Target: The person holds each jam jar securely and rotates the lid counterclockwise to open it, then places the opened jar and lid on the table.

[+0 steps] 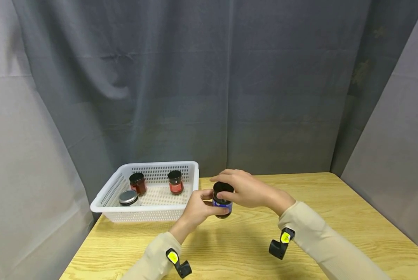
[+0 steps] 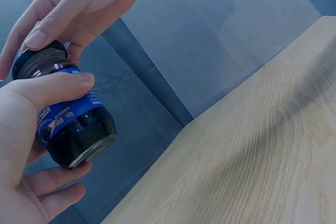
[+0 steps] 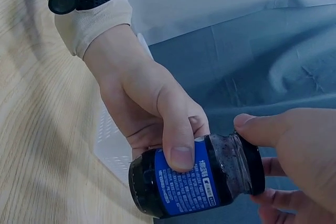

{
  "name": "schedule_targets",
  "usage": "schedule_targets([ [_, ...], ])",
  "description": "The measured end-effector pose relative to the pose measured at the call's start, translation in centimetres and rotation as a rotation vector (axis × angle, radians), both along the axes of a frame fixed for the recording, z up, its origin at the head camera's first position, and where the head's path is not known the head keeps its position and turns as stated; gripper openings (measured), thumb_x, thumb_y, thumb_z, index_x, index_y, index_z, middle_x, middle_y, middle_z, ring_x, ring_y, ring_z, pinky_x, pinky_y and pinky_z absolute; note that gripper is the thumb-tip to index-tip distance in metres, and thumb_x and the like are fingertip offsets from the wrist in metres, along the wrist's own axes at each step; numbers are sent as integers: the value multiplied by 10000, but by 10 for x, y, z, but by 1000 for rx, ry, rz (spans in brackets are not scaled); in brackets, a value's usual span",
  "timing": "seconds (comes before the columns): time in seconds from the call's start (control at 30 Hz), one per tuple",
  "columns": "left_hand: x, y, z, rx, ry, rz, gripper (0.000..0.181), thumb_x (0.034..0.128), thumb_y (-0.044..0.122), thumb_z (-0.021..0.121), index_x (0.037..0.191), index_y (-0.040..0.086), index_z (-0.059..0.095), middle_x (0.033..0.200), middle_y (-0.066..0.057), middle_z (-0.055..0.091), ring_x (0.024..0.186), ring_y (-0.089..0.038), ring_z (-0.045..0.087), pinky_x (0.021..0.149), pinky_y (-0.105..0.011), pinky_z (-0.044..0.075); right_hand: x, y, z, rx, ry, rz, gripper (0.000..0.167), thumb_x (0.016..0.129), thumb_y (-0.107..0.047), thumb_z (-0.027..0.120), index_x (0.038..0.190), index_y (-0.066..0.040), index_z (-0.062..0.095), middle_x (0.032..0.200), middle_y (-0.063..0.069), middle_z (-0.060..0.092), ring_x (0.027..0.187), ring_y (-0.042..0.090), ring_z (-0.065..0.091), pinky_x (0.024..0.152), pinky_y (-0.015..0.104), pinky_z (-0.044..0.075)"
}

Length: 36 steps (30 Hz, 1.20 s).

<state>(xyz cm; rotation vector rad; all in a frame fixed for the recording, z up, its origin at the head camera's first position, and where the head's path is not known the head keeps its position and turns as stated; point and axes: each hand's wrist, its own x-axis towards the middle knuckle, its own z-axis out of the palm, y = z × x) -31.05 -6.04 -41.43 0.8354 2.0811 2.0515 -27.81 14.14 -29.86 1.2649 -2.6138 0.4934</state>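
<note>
Your left hand [image 1: 197, 209] grips the blue-labelled jar [image 1: 226, 206] round its body, thumb laid across the label, with the jar's base clear of the table [image 1: 335, 206]. That jar is just below and right of the centre of the head view, tilted in both wrist views. Your right hand [image 1: 247, 190] comes in from the right and pinches the black lid [image 3: 256, 166] at the jar's mouth, thumb on one side and fingers on the other. Clear glass neck shows beneath the lid; you cannot tell how firmly it sits.

In the lower left of the head view, the white basket [image 1: 142, 210] holds three more jars: a silver-lidded jar [image 1: 128, 197] near its front left, a dark red jar [image 1: 138, 184] behind that, and a red-labelled jar [image 1: 176, 183] toward its right side. A grey curtain [image 1: 181, 77] hangs behind.
</note>
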Motion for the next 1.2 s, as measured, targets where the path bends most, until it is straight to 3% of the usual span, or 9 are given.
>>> schedule_targets([
  [0.27,-1,0,-1,-19,15,21,446,811,128,901,1224,65,743,1118,-94,740,958,-285,744,810,-394,608,-1,0,2,32,25,14,324,1010,-219,697,1292,-60,702,1312,105,644,1169,284,625,967,483,516],
  [0.63,0,1,1,-3,-1,15,431,800,93,901,1200,36,750,1122,-97,749,963,-286,744,807,-390,608,-1,1,2,10,-1,59,276,1000,-159,676,1262,-80,716,1313,60,636,1167,245,626,952,441,538],
  [0.97,-1,1,1,10,20,12,410,796,68,897,1179,30,755,1104,-103,750,953,-286,743,797,-397,611,1,2,3,-12,21,44,282,985,-169,688,1256,-107,735,1292,56,649,1147,239,638,930,431,548],
  [1.2,-1,1,2,4,22,12,421,806,76,896,1201,41,754,1123,-102,747,962,-290,742,799,-404,611,1,2,5,-10,2,62,309,960,-96,659,1261,-94,732,1332,67,651,1185,251,637,958,448,539],
])
